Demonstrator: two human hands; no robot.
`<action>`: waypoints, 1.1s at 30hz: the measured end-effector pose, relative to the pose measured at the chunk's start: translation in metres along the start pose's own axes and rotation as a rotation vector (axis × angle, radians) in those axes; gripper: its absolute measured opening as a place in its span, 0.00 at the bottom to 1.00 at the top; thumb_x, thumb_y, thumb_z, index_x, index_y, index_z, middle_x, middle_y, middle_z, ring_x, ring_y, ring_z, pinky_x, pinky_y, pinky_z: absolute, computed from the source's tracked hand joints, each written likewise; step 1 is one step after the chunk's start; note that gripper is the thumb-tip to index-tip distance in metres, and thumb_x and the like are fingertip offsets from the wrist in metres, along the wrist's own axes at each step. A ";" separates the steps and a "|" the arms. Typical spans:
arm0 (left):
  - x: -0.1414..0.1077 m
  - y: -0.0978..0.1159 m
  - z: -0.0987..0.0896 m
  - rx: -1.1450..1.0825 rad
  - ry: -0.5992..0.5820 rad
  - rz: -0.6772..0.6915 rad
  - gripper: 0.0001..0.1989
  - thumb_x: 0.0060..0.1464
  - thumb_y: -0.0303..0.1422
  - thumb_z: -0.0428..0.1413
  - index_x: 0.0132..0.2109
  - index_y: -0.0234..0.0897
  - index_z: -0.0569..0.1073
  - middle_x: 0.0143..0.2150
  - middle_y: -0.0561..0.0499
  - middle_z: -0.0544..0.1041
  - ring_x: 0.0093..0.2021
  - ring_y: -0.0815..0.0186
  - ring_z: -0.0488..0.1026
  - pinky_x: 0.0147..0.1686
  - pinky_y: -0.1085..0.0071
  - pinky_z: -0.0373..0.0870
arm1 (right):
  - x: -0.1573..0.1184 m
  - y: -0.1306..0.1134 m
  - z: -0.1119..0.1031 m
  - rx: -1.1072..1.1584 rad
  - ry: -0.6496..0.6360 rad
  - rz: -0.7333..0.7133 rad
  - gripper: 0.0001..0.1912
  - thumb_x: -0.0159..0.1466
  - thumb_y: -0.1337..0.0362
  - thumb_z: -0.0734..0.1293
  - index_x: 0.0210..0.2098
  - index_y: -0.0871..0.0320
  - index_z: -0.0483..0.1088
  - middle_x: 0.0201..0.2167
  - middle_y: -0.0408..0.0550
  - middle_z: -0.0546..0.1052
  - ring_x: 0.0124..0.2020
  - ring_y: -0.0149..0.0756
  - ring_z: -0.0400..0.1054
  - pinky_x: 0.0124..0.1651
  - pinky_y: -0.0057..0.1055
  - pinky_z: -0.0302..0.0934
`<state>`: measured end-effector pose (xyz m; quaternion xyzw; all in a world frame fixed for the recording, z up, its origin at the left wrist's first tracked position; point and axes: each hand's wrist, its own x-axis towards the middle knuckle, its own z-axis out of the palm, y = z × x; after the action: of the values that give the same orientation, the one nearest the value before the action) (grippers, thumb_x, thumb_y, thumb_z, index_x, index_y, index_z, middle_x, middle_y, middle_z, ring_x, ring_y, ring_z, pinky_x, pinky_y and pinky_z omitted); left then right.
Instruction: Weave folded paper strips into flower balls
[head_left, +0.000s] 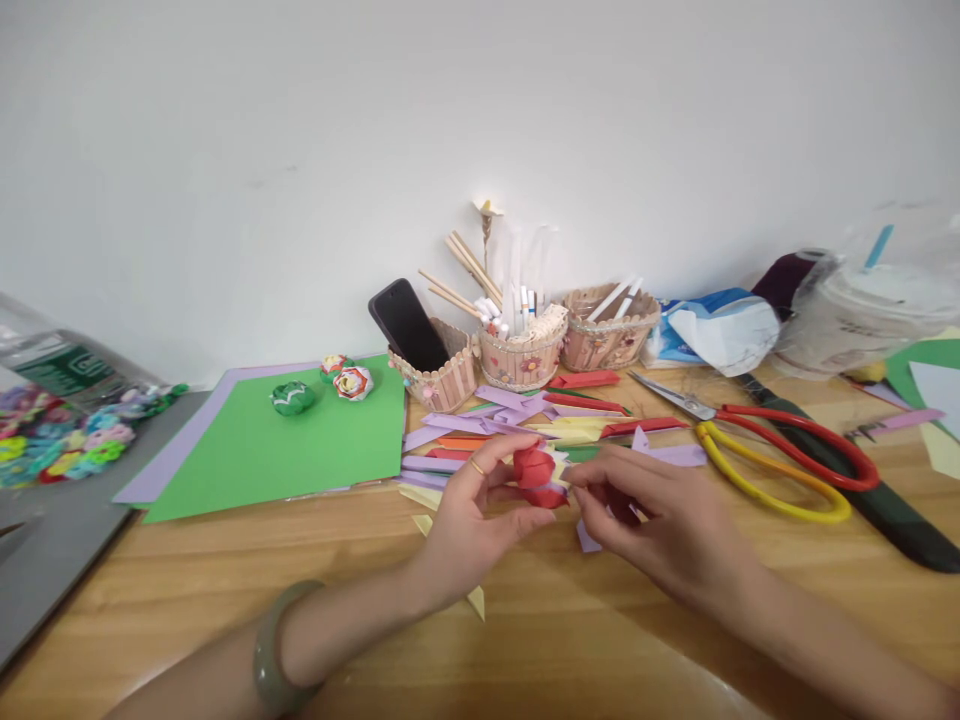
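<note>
My left hand (480, 510) is closed round a small red folded-paper ball (534, 468), thumb below and fingers above it. A purple band crosses the ball's middle. At the ball's right side, my right hand (652, 515) pinches with thumb and forefinger at what looks like the end of a paper strip; the fingertips hide most of it. Behind both hands lies a pile of folded paper strips (517, 405) in purple, red, yellow and green. A purple strip piece (589, 535) shows under my right hand.
Scissors (787, 460) with red and yellow handles lie at right over a dark long object (907, 525). Left, finished paper balls (292, 398) rest on green paper (277, 450). Craft-stick baskets (521, 360), one holding a phone (409, 325), stand along the wall. A plastic cup (847, 315) is far right.
</note>
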<state>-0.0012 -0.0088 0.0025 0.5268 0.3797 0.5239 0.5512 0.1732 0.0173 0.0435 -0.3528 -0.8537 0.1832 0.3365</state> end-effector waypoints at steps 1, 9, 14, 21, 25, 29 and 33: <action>0.000 0.000 0.000 -0.011 -0.002 -0.010 0.24 0.45 0.29 0.61 0.51 0.43 0.67 0.45 0.49 0.72 0.44 0.63 0.70 0.45 0.64 0.68 | -0.002 0.001 0.002 -0.056 0.027 -0.033 0.07 0.58 0.72 0.60 0.30 0.59 0.69 0.20 0.42 0.70 0.19 0.25 0.62 0.21 0.22 0.56; 0.000 0.000 0.000 -0.074 -0.008 -0.028 0.23 0.46 0.28 0.61 0.50 0.44 0.66 0.42 0.51 0.73 0.44 0.65 0.69 0.46 0.65 0.67 | -0.007 0.001 0.003 -0.231 0.093 -0.099 0.07 0.58 0.71 0.61 0.29 0.57 0.70 0.20 0.42 0.71 0.17 0.25 0.62 0.20 0.23 0.55; -0.001 0.002 0.000 -0.098 -0.030 -0.007 0.23 0.46 0.28 0.60 0.50 0.46 0.67 0.41 0.52 0.73 0.43 0.66 0.70 0.45 0.67 0.68 | 0.002 -0.003 -0.011 0.348 -0.149 0.209 0.10 0.61 0.64 0.60 0.29 0.57 0.73 0.20 0.43 0.71 0.20 0.27 0.62 0.20 0.23 0.53; -0.002 0.004 -0.001 -0.153 -0.087 0.014 0.23 0.45 0.29 0.62 0.49 0.45 0.68 0.44 0.50 0.72 0.42 0.65 0.71 0.42 0.67 0.69 | 0.011 -0.001 -0.021 0.628 -0.406 0.390 0.12 0.60 0.58 0.62 0.30 0.60 0.73 0.22 0.44 0.71 0.20 0.26 0.59 0.18 0.23 0.49; -0.001 0.004 -0.001 -0.187 -0.090 -0.006 0.22 0.45 0.28 0.62 0.49 0.45 0.68 0.42 0.51 0.72 0.41 0.66 0.71 0.41 0.68 0.69 | 0.012 -0.004 -0.020 0.499 -0.372 0.318 0.13 0.61 0.59 0.61 0.26 0.58 0.71 0.22 0.43 0.71 0.22 0.28 0.60 0.23 0.25 0.53; 0.000 0.004 0.000 -0.212 -0.083 -0.053 0.23 0.44 0.28 0.62 0.49 0.44 0.68 0.41 0.51 0.73 0.39 0.66 0.73 0.41 0.67 0.70 | 0.009 -0.006 -0.019 0.332 -0.312 0.186 0.14 0.63 0.62 0.59 0.25 0.58 0.69 0.22 0.44 0.71 0.23 0.29 0.62 0.25 0.25 0.54; -0.001 0.004 0.000 -0.233 -0.099 -0.078 0.23 0.44 0.28 0.62 0.49 0.44 0.68 0.43 0.50 0.73 0.40 0.66 0.72 0.39 0.70 0.70 | 0.007 -0.006 -0.018 0.240 -0.261 0.107 0.11 0.61 0.66 0.58 0.25 0.58 0.69 0.20 0.42 0.69 0.21 0.27 0.60 0.21 0.23 0.52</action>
<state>-0.0018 -0.0107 0.0065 0.4692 0.3089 0.5160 0.6466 0.1789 0.0200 0.0625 -0.3281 -0.8421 0.3458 0.2523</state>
